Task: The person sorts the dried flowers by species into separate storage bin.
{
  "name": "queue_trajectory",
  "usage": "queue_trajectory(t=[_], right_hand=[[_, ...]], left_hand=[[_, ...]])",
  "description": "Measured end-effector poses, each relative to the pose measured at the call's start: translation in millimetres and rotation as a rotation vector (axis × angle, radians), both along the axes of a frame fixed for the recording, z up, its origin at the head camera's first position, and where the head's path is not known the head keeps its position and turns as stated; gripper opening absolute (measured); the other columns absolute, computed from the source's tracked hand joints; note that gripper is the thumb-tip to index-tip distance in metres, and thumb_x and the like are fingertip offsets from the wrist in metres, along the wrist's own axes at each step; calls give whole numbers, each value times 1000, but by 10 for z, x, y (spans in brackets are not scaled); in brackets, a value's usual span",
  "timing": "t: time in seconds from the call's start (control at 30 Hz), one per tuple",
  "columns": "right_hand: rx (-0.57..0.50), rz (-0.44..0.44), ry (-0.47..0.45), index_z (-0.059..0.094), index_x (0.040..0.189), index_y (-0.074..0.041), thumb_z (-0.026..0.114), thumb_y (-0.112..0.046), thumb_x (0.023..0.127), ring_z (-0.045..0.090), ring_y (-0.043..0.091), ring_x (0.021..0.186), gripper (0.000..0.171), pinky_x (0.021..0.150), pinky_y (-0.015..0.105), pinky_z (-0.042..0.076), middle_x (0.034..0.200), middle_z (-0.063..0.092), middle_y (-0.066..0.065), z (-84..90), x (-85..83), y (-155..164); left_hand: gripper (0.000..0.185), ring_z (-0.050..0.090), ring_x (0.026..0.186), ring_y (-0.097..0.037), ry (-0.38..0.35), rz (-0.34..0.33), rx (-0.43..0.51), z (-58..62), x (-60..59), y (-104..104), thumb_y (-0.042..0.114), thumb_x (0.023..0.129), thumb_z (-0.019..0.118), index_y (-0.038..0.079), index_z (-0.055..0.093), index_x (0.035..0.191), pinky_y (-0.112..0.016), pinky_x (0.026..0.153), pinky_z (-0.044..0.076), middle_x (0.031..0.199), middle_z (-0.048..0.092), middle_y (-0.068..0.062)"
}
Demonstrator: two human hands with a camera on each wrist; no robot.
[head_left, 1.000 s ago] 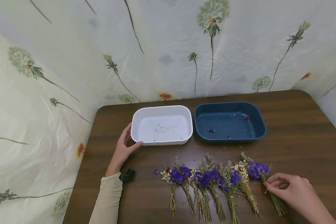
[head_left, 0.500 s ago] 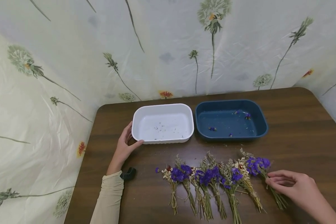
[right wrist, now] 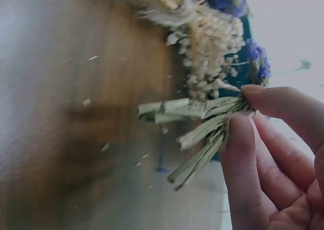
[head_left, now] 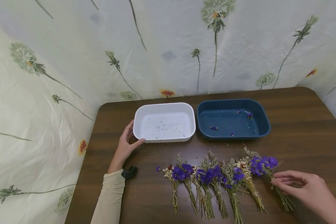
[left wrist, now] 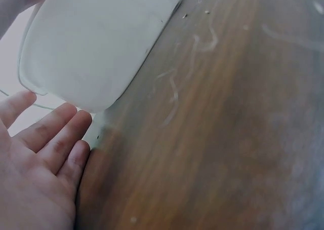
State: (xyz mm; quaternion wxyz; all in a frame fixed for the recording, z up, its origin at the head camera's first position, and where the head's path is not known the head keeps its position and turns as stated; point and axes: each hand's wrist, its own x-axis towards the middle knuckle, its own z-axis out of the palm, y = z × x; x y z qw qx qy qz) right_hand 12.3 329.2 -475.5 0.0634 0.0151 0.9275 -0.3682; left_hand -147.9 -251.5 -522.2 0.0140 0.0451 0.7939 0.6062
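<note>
While the left hand (head_left: 125, 145) rests with relaxed fingers against the white tray's (head_left: 164, 106) left end, the right hand (head_left: 305, 188) pinches the rightmost purple bunch (head_left: 264, 168) near the table's (head_left: 302, 124) front-right edge.

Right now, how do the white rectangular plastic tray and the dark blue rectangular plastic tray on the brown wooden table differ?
The white rectangular plastic tray holds only tiny dark specks, while the dark blue rectangular plastic tray holds a few purple petal bits. The left hand touches the white tray's left end; no hand touches the blue one. The white tray sits left, the blue right. Both look alike in shape and size, side by side on the brown wooden table.
</note>
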Motion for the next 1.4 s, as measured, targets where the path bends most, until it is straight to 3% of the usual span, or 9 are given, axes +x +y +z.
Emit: queue_trajectory(t=[0.2, 0.37, 0.43, 0.6, 0.8, 1.07, 1.4], right_hand=[[-27, 0, -36, 77, 113, -7, 80, -23, 92, 71, -6, 78, 26, 62, 17, 57, 88, 78, -17, 155, -82, -74], [-36, 47, 9, 79, 109, -10, 81, -20, 91, 72, -5, 79, 21, 63, 16, 56, 90, 77, -19, 273, -230, -204], [-54, 70, 27, 79, 108, -11, 81, -17, 90, 72, -3, 78, 19, 62, 17, 57, 89, 77, -18, 313, -303, -269], [-80, 117, 44, 79, 106, -13, 81, -17, 91, 74, 1, 77, 16, 63, 18, 57, 87, 77, -16, 413, -471, -433], [-71, 174, 81, 79, 105, -15, 81, -19, 91, 72, -1, 77, 15, 65, 16, 56, 88, 78, -11, 498, -665, -584], [-55, 207, 33, 79, 108, -16, 79, -29, 93, 72, 0, 79, 20, 67, 22, 58, 95, 79, 1, 632, -916, -764], [-47, 281, 61, 80, 102, -21, 80, -33, 92, 71, 3, 80, 15, 65, 26, 56, 92, 78, -2, 711, -1206, -1088]], left_hand=[[95, 42, 150, -33, -27, -7, -7, 50, -4, 17, 4, 88, 81, 15, 26, 165, -53, 125, 31, 164, 40, -14], [93, 44, 148, -36, -28, -15, -13, 266, 73, 78, 4, 87, 80, 7, 27, 163, -51, 122, 33, 162, 42, -19], [92, 44, 148, -36, -26, -15, -12, 340, 106, 98, 4, 87, 81, 6, 28, 163, -49, 122, 34, 161, 43, -19], [92, 44, 148, -35, -20, -17, -11, 376, 124, 104, 5, 87, 81, 7, 29, 163, -43, 121, 36, 161, 43, -20], [92, 45, 147, -37, -15, -19, -18, 345, 100, 95, 6, 87, 81, 7, 29, 163, -43, 121, 37, 161, 42, -21], [95, 43, 149, -33, -17, 1, -6, 26, -9, 12, 6, 87, 81, 16, 28, 164, -53, 125, 30, 162, 43, -15], [91, 48, 145, -27, 33, 3, -15, -19, -2, -2, 12, 87, 83, 26, 33, 162, -53, 123, 34, 158, 50, -7]])
